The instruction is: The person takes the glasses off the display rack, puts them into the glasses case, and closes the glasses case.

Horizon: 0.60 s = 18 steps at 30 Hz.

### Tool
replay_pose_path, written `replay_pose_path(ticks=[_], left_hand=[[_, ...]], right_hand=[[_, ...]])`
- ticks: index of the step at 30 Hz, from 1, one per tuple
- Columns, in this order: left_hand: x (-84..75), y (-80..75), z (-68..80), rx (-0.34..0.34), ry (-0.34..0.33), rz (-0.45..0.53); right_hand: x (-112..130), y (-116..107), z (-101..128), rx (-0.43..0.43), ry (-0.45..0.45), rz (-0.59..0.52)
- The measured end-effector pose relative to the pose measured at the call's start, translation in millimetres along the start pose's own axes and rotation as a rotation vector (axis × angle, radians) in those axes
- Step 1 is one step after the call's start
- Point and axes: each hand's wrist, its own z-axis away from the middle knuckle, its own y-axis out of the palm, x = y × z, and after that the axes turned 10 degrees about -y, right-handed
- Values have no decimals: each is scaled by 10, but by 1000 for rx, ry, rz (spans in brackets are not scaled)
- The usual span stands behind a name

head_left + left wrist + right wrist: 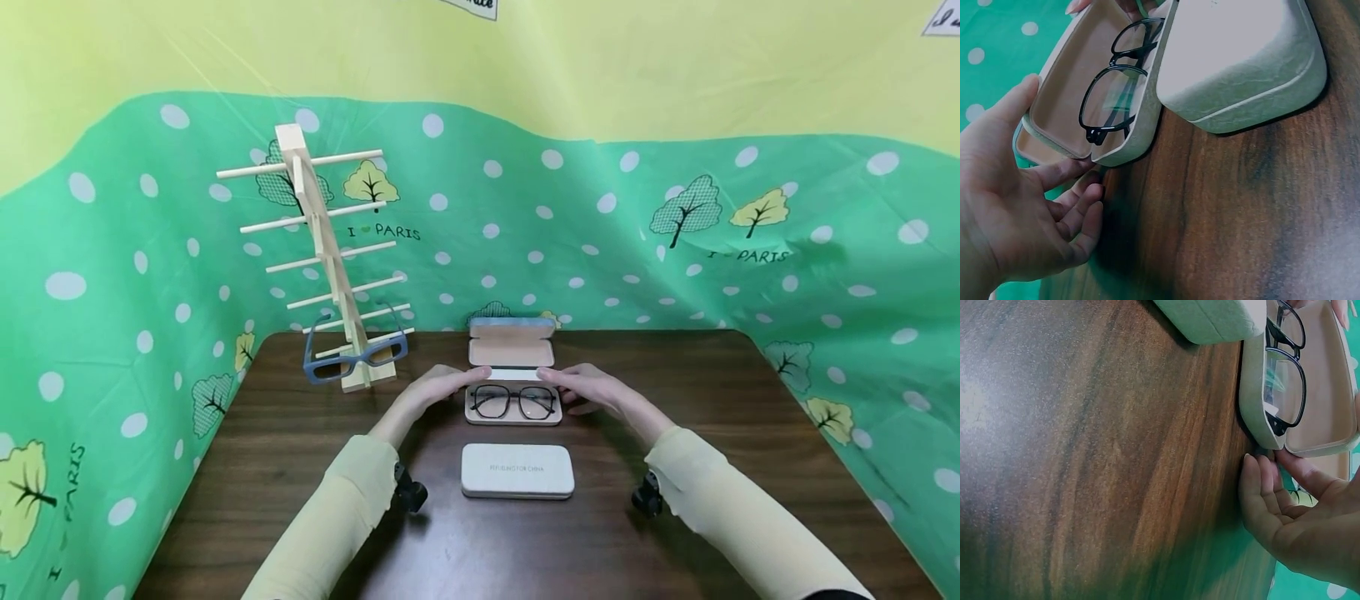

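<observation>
While a wooden rack (330,267) stands at the upper left of the head view with blue glasses (355,357) on its lowest rung, the left hand (427,392) rests at the left end of the open case (513,410) in mid-frame, its grip wide, fingers relaxed and touching the shell, thumb up by the lid (512,342). Black glasses (513,401) lie folded inside. At the case's right end the right hand (592,390) mirrors it, grip equally loose, fingertips at the base. A shut case (517,471) lies just below on the desk (262,467). This looks like the closing step; next, both thumbs would need to tip the lid down evenly over the lenses
</observation>
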Motion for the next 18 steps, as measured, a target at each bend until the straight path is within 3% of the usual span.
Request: replay_pose_path(ticks=[5,18], left_hand=[[20,13,22,15,11,36],[76,9,3,8,42,5]], right_hand=[[-14,-4,8,3,-16,-9],[-41,9,26,2,-34,-16]])
